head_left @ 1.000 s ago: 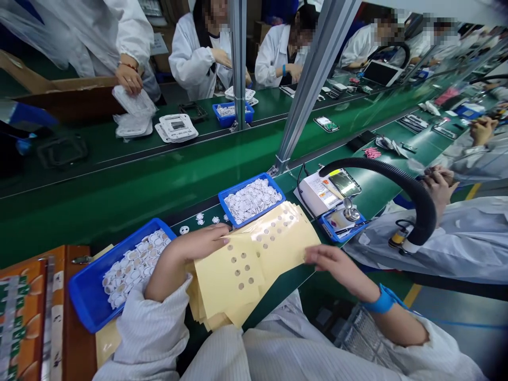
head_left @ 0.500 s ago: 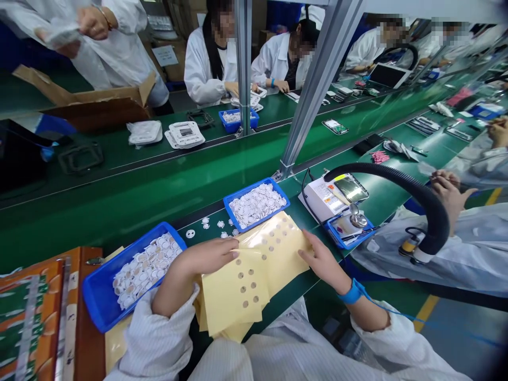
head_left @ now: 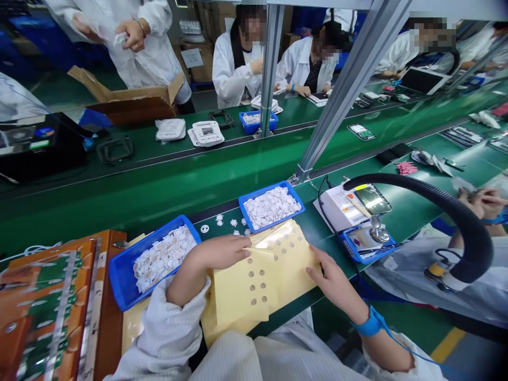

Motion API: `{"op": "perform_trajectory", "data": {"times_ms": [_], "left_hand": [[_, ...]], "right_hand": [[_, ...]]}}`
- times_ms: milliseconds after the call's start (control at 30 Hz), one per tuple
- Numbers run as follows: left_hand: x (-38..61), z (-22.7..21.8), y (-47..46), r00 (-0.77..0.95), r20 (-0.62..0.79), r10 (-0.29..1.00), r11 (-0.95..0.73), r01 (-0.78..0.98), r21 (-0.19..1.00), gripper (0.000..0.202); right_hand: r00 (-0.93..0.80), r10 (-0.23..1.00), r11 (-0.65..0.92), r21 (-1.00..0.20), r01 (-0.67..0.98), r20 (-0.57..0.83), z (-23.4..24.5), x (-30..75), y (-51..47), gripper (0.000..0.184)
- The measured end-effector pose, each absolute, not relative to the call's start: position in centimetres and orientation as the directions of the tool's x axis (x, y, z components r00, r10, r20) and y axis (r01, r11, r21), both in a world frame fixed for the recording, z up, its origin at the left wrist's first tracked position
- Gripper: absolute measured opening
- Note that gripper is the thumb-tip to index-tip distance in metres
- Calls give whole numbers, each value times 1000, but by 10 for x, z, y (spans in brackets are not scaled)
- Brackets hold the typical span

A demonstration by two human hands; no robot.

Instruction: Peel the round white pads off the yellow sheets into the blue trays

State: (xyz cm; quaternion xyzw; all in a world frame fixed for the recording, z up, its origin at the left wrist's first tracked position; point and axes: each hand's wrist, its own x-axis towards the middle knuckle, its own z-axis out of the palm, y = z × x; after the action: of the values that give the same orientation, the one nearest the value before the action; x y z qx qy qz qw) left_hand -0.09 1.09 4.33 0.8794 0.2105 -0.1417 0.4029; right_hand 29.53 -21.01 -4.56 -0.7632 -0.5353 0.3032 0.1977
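A stack of yellow backing sheets [head_left: 262,280] punched with round holes lies on the green bench in front of me. My left hand [head_left: 222,251] lies on the stack's upper left, fingers together, pinching the top sheet's edge. My right hand [head_left: 331,278] rests flat on the stack's right edge, fingers spread. A blue tray [head_left: 119,283] of small white round stickers sits to the left of my left hand. A second blue tray [head_left: 296,198] of the same stickers sits just beyond the sheets. A few loose stickers [head_left: 222,222] lie between the trays.
A white device [head_left: 337,209] and a small blue tray with a metal tool [head_left: 375,233] stand at the right, under a black flexible hose [head_left: 448,206]. An orange fixture [head_left: 43,307] sits at the left. A green conveyor [head_left: 159,180] runs beyond. Other people in white coats work opposite and at my right.
My right hand has moved left from the stack's far corner onto its right edge, squaring the sheets. My left hand has stayed on the top sheet. The view has shifted leftward.
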Motion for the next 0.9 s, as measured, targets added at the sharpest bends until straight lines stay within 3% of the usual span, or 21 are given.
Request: {"op": "perform_trajectory", "data": {"times_ms": [200,267,367,467,500,600,733,900], "left_hand": [[-16,84,25,861,-318,398,-579,504,641,42],[-19,95,24,857,-244,455,-590,494,639,40],[-22,105,19,814,-201,544,-550,528,647,28],[-24,110,10,752,-207,625,-490,585,646,29],[-24,110,7,739,-206,642,-480,596,644,30],[-29,111,1,733,-188,653,-491,599,632,26],[-36,110,-1,753,-118,647,-538,562,628,25],[-43,107,6,714,16,700,-505,480,717,19]], "right_hand": [[199,953,-297,-582,757,-227,-37,304,-206,66],[148,962,-248,-502,828,-230,-17,307,-199,65],[124,992,-114,-478,871,-11,33,294,-179,59],[-95,967,217,-562,798,237,85,257,-149,47],[-164,952,286,-566,773,257,97,243,-137,48],[-333,931,355,-573,739,147,117,208,-99,59],[-386,922,306,-595,743,-9,119,190,-60,21],[-413,910,308,-601,737,-40,123,194,-33,10]]}}
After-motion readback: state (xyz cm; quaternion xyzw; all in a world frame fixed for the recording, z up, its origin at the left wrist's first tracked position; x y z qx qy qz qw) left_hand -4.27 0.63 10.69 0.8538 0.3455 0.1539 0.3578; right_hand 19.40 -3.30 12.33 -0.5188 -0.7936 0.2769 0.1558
